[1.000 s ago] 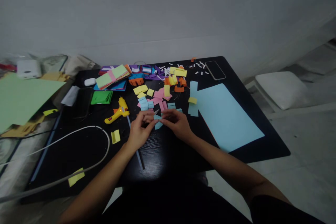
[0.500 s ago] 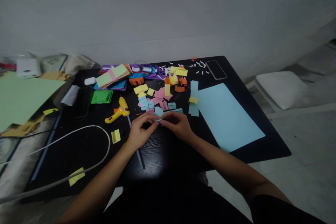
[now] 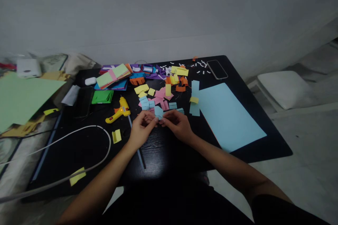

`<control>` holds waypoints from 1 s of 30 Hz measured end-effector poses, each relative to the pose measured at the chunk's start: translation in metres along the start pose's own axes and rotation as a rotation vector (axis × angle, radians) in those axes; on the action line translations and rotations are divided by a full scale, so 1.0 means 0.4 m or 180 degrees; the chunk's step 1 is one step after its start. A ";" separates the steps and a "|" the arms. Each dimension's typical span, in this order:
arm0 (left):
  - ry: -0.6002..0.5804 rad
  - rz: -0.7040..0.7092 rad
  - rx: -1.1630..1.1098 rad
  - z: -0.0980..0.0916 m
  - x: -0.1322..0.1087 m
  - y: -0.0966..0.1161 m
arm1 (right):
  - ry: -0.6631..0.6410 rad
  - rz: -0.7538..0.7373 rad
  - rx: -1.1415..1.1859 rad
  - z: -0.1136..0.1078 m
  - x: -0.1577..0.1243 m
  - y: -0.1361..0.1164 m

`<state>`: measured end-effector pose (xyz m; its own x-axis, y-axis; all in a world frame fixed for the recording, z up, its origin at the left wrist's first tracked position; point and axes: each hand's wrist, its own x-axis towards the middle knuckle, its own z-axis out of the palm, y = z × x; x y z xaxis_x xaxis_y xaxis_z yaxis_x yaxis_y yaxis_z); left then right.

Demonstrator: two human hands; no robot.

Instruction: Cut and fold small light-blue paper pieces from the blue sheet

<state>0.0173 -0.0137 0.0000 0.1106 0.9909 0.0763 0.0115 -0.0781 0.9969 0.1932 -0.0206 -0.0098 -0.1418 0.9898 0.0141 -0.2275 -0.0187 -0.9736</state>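
A small piece of light blue paper (image 3: 158, 111) is pinched between my two hands near the table's middle. My left hand (image 3: 143, 127) grips its left side, thumb against the paper and fingers curled. From the other side my right hand (image 3: 177, 125) holds it with thumb and forefinger. Just beyond lie pink paper pieces (image 3: 160, 95) and folded light blue pieces (image 3: 144, 103). A yellow glue gun (image 3: 119, 110) rests left of my left hand, with a glue stick (image 3: 137, 146) reaching from its back toward me.
A large light blue sheet (image 3: 232, 117) and a phone (image 3: 217, 69) lie at right. Stacked coloured papers (image 3: 113, 76) and green paper (image 3: 102, 96) are at back left. A white cable (image 3: 108, 144) loops across the left. White scraps (image 3: 202, 64) lie along the back.
The light blue paper has tilted slightly in my fingers, showing more of its face. Both hands stay in nearly the same place.
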 end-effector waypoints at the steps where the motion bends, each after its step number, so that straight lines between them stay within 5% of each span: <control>1: 0.0022 -0.0006 -0.0066 0.002 0.000 -0.002 | 0.0015 0.0011 0.0030 0.000 0.000 0.000; 16: 0.0033 0.0161 -0.0120 0.005 0.004 -0.008 | 0.0052 0.0036 0.0033 0.003 0.004 0.007; 21: -0.0259 0.0364 0.0339 -0.010 0.002 0.000 | 0.0016 0.0066 0.0033 -0.003 0.009 0.010; 30: -0.0314 0.1317 0.1404 -0.027 0.006 0.008 | -0.0168 0.0487 0.0347 -0.020 0.020 -0.004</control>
<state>0.0071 -0.0104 0.0036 0.2851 0.8556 0.4320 0.3560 -0.5130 0.7811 0.2000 -0.0116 -0.0099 -0.2324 0.9655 -0.1174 -0.3020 -0.1864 -0.9349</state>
